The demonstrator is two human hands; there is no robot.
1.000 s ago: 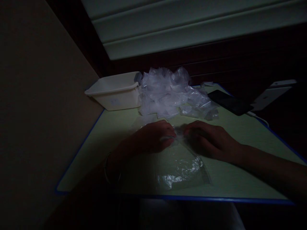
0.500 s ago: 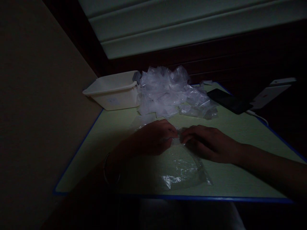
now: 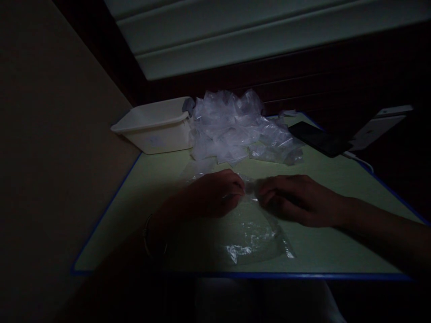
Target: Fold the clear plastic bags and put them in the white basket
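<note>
As I follow the head camera from afar, the room looks very dim, with a plain wall [image 3: 60, 157] to the left of the white bin [image 3: 168, 137] and pale slats [image 3: 235, 49] beyond it. The bin stands at the far left of a greenish table [image 3: 336, 251] edged in blue. A heap of clear bags [image 3: 229, 125] crowds against the bin's right side, while a dark slab [image 3: 319, 138] and a white cable [image 3: 358, 159] lie well to the bin's right. I find the clear bag [image 3: 256, 237] on the near side of the bin and to its right, flat on the table below the hands. From its gathered upper end it points away from the bin, toward the near edge; its shadowed left outline is faint, so I can't be sure of its long axis. The left hand [image 3: 220, 193], on the bin's near side, pinches the upper end with curled fingers; the right hand [image 3: 301, 199], farther right of the bin, grips that end too. Against half a second ago, I see the gap between the fingertips slightly wider, and the bin sits slightly farther left in my view.
</note>
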